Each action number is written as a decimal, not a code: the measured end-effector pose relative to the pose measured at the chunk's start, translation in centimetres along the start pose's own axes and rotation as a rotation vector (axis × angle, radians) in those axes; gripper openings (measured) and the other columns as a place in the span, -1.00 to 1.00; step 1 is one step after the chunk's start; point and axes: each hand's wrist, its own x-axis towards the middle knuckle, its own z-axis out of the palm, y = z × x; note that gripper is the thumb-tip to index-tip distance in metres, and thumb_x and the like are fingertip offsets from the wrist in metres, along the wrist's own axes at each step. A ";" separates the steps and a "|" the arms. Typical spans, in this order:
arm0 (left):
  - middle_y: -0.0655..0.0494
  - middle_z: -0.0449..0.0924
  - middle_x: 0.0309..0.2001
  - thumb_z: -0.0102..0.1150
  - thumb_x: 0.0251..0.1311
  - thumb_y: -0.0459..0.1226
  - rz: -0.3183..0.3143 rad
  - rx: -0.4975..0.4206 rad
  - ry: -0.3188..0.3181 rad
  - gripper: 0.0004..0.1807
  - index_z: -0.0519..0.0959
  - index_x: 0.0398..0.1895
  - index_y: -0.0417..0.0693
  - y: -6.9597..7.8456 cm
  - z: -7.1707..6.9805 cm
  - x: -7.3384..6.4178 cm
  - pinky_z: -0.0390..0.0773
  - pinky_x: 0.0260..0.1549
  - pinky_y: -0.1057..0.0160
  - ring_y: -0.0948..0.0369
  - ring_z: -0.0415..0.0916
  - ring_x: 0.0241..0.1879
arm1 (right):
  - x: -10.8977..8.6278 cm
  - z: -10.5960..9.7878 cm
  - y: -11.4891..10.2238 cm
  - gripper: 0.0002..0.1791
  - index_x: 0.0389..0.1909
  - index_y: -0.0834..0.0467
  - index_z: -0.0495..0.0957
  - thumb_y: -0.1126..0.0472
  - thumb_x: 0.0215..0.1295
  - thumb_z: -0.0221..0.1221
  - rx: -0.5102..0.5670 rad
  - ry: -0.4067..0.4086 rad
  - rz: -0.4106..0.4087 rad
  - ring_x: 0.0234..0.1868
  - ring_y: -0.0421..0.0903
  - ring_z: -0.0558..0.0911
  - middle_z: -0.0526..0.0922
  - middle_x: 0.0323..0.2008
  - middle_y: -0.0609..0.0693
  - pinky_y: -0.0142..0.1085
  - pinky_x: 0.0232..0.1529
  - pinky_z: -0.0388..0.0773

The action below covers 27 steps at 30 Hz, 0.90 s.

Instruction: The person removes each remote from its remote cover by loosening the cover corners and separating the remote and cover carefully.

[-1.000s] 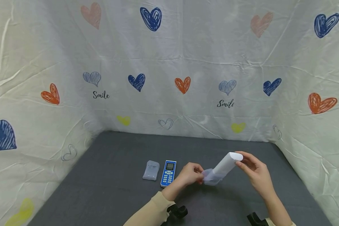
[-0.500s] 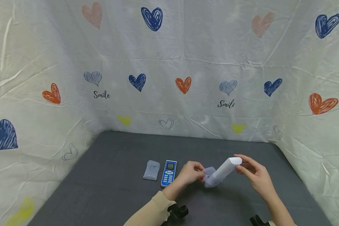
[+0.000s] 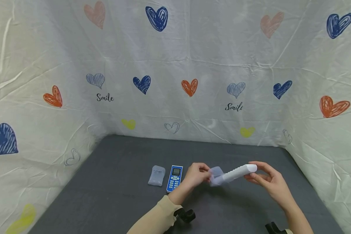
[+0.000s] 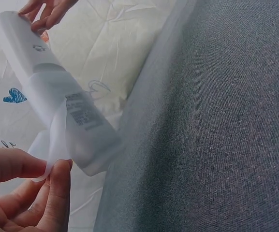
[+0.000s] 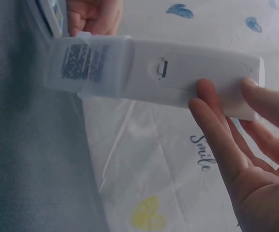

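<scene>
A white remote control (image 3: 240, 171) is held above the table, its back with the battery cover (image 5: 202, 70) showing in the right wrist view. A translucent soft sleeve (image 4: 88, 130) covers its lower end, and printed label marks show through. My left hand (image 3: 195, 175) pinches a loose flap of this sleeve between thumb and fingertips. At the bare end, my right hand (image 3: 273, 183) grips the remote with the thumb on one side and fingers on the other.
Left of my left hand lie a blue remote control (image 3: 175, 178) and, beside it, another translucent sleeve (image 3: 156, 175). The dark grey cloth (image 3: 128, 159) covers the table. White curtains (image 3: 190, 110) printed with hearts enclose the back and sides.
The white remote has swung from a steep tilt to nearly level, its bare end moving right and down with my right hand. My left hand keeps its pinch and has risen slightly.
</scene>
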 end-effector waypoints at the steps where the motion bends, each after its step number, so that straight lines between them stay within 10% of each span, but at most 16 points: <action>1: -0.01 0.63 -0.45 0.26 0.05 -0.43 0.002 0.007 0.004 -0.92 0.63 -0.36 -0.27 0.0 0.0 0.0 0.67 -0.41 0.08 0.26 0.55 -0.58 | -0.1 0.0 0.0 -0.54 0.21 0.39 0.30 0.41 0.30 0.09 0.007 0.000 0.014 -0.15 -0.05 0.71 0.55 0.00 -0.09 -0.27 -0.09 0.62; 27: -0.10 0.65 -0.42 0.27 0.08 -0.42 0.063 0.012 0.062 -0.91 0.63 -0.34 -0.30 0.3 -0.2 -0.1 0.66 -0.39 0.02 0.23 0.56 -0.55 | -0.4 -0.2 1.1 -0.65 -0.09 0.42 0.43 0.15 0.43 0.01 -0.011 0.096 0.198 -0.27 -0.07 0.70 0.65 -0.18 -0.12 -0.21 -0.20 0.65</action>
